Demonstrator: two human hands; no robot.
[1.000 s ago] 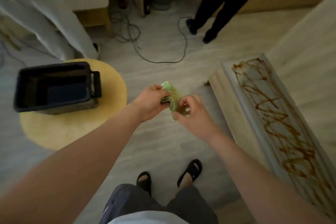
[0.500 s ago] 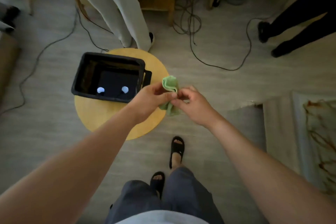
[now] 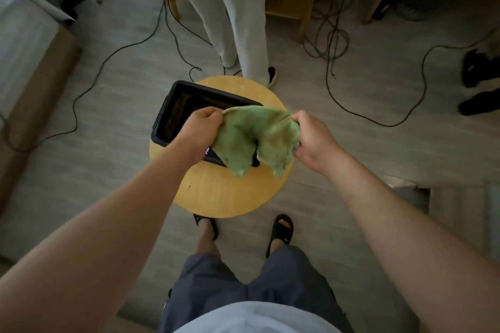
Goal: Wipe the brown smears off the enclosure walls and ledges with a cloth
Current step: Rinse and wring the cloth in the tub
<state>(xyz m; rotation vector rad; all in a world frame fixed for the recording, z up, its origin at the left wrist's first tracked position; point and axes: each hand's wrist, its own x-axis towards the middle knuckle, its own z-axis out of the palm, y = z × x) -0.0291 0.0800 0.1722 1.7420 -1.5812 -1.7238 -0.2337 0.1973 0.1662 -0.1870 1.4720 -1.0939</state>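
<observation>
You had the crumpled green microfibre cloth point(image 3: 257, 135) stretched between both hands in the centre of the frame, hanging in the air just above the near end of the black rectangular plastic bin point(image 3: 173, 105). Your left hand point(image 3: 201, 130) had its grip pinched on the cloth's upper left edge. Your right hand point(image 3: 313, 138) had its grip bunched round the upper right edge. So both were holding fabric, and the rest drooped down in two loose tails.

My read was that you were opening the cloth up to rinse it or find a clean face. If so, the thing to do was keep it over the bin so drips landed inside and not on the round yellow wooden counter point(image 3: 230, 192). Then refold it into a flat pad, cleanest side out, since the right half looked a bit brownish. No brown smears or ledges showed in this view, so the wiping spot was off frame somewhere.

Containers: just that one bin, sitting on the upper left part of the counter. Its inside was dark. A small bright glint by your left wrist might have been liquid, but I couldn't tell what was in it, if anything.
</observation>
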